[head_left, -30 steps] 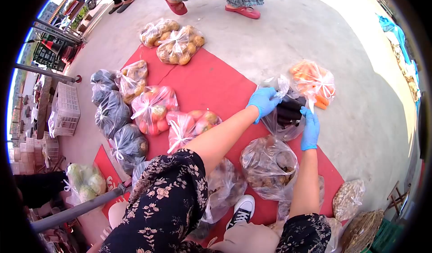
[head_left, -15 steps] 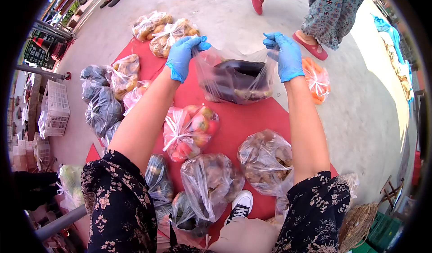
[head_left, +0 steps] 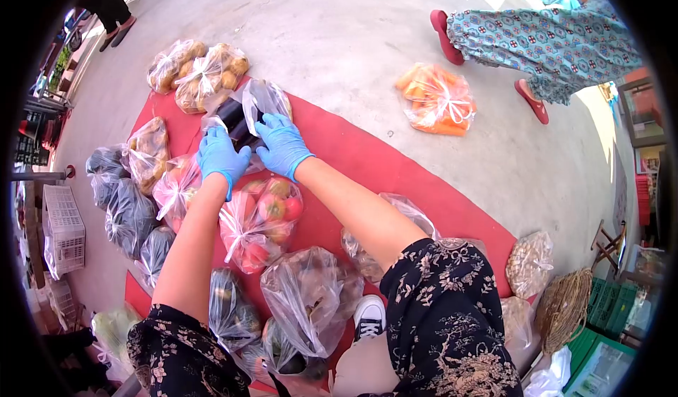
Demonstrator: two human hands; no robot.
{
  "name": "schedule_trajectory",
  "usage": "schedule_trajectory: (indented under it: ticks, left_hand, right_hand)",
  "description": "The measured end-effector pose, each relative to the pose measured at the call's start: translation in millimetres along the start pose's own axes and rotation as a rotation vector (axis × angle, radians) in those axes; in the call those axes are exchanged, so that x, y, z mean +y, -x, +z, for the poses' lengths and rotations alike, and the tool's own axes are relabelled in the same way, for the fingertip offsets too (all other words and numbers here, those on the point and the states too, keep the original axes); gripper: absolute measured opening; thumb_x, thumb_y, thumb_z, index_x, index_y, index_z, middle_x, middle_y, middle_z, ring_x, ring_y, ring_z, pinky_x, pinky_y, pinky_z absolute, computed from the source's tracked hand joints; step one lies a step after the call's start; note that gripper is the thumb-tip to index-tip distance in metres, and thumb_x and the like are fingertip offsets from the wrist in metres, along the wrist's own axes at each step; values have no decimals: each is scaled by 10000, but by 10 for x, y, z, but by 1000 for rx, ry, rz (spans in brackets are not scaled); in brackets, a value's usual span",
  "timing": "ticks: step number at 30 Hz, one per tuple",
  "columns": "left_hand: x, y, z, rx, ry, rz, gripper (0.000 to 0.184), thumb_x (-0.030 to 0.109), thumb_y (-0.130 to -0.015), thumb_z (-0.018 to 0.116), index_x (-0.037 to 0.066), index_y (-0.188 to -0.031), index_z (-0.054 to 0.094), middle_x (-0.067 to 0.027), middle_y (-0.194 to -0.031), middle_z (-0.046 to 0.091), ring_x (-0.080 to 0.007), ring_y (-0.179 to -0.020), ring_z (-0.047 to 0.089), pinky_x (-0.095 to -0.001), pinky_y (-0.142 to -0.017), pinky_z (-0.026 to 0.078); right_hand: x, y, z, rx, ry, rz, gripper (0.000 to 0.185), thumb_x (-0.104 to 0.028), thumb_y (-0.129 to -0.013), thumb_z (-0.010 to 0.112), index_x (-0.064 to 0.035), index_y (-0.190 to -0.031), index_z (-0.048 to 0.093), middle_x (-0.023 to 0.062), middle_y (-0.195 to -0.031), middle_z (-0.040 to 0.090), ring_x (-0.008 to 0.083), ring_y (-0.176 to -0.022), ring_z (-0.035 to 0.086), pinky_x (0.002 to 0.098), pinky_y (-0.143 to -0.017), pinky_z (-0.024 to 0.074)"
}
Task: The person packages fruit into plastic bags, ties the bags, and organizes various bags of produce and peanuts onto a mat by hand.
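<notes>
A clear plastic bag of dark purple eggplants [head_left: 232, 111] rests at the far part of the red mat, its top loose and untied. My left hand [head_left: 222, 158], in a blue glove, is closed against its near left side. My right hand [head_left: 284, 145], gloved alike, grips the near right side, fingers pressed on the plastic. Just nearer lies a tied bag of tomatoes [head_left: 263, 217]. Beyond the eggplants sit tied bags of round yellowish-brown produce [head_left: 212, 79]. A pinkish tied bag [head_left: 176, 188] is left of my left hand.
More filled bags, including a dark-filled bag [head_left: 311, 291], lie on the red mat [head_left: 353, 157] around my shoe [head_left: 369, 318]. A bag of orange produce [head_left: 436, 100] sits on the concrete. A person in patterned trousers [head_left: 544, 40] stands at upper right. White crates [head_left: 65, 227] are at left.
Both hands have moved left with the eggplant bag and lowered it among the other bags. They have gone from holding its rim apart to its sides. The view has shifted right.
</notes>
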State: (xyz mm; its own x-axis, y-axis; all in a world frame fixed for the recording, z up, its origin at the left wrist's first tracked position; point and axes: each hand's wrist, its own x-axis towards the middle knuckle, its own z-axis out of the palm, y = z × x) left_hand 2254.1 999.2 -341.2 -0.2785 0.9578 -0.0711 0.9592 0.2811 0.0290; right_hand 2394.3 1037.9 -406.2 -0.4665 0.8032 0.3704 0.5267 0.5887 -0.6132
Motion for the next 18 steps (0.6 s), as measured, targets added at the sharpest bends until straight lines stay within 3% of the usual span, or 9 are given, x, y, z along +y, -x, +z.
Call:
schedule_trajectory:
  ticks: [2, 5, 6, 7, 10, 13, 15, 17, 18]
  left_hand:
    - [364, 68, 178, 149, 33, 128, 760, 346, -694, 651, -11, -1284, 333, -221, -1311, 356, -371, -1193, 362, -457, -968, 330]
    - [998, 160, 321, 35, 277, 289, 650, 327, -713, 643, 28, -1244, 417, -232, -1321, 349, -379, -1194, 358, -443, -977, 327]
    - [1197, 205, 396, 3, 320, 315, 607, 319, -719, 642, 45, -1225, 450, -233, -1325, 350, -380, -1197, 356, -440, -979, 327]
    - [1390, 257, 425, -35, 367, 341, 581, 314, -722, 643, 57, -1213, 468, -235, -1326, 351, -380, -1201, 353, -443, -979, 328]
    - [1862, 400, 532, -167, 501, 364, 489, 290, -734, 645, 87, -1163, 527, -240, -1324, 362, -379, -1219, 341, -445, -984, 325]
    - [2111, 512, 624, -245, 609, 391, 430, 268, -741, 643, 95, -1126, 559, -240, -1312, 381, -372, -1232, 334, -440, -990, 321]
    - [2188, 557, 637, -290, 612, 387, 403, 259, -744, 643, 93, -1105, 574, -234, -1305, 395, -364, -1240, 329, -436, -993, 319]
    - [2196, 564, 671, -320, 614, 348, 385, 255, -747, 639, 86, -1088, 581, -227, -1291, 417, -357, -1232, 347, -426, -994, 320]
    - [2188, 576, 679, -334, 615, 328, 376, 254, -749, 637, 83, -1080, 585, -223, -1283, 427, -353, -1227, 356, -421, -995, 320]
  right_hand:
    - [437, 186, -162, 63, 19, 131, 426, -222, -697, 614, -65, -1086, 537, 177, -1166, 464, 344, -1087, 415, 439, -938, 353]
    - [1315, 518, -744, 148, 195, 348, 397, -200, -715, 605, -66, -1080, 525, 187, -1208, 416, 378, -1049, 439, 436, -916, 380]
    - [1568, 623, -993, 201, 185, 538, 414, -194, -720, 600, -47, -1095, 506, 200, -1225, 390, 381, -1034, 468, 432, -883, 411]
    - [1978, 759, -1138, 333, 265, 570, 448, -185, -717, 600, -21, -1115, 476, 216, -1246, 367, 380, -1062, 474, 432, -872, 427]
    - [2542, 1007, -1772, 410, 267, 870, 639, -169, -708, 630, 25, -1239, 333, 224, -1322, 301, 381, -1107, 464, 418, -906, 413]
    - [3440, 1240, -1684, 481, 347, 867, 729, -205, -717, 659, 47, -1279, 270, 228, -1331, 318, 342, -1098, 481, 389, -892, 424]
    - [3668, 1138, -1682, 461, -276, 954, 786, -226, -715, 678, 58, -1301, 238, 238, -1263, 408, 322, -1059, 509, 367, -868, 429]
    - [3403, 985, -1826, 488, -719, 1054, 679, -277, -750, 661, 76, -1252, 369, 210, -1044, 587, 270, -953, 562, 328, -817, 433]
    - [3370, 956, -1873, 495, -651, 1098, 593, -287, -761, 646, 70, -1185, 434, 194, -1001, 601, 256, -918, 569, 323, -804, 434]
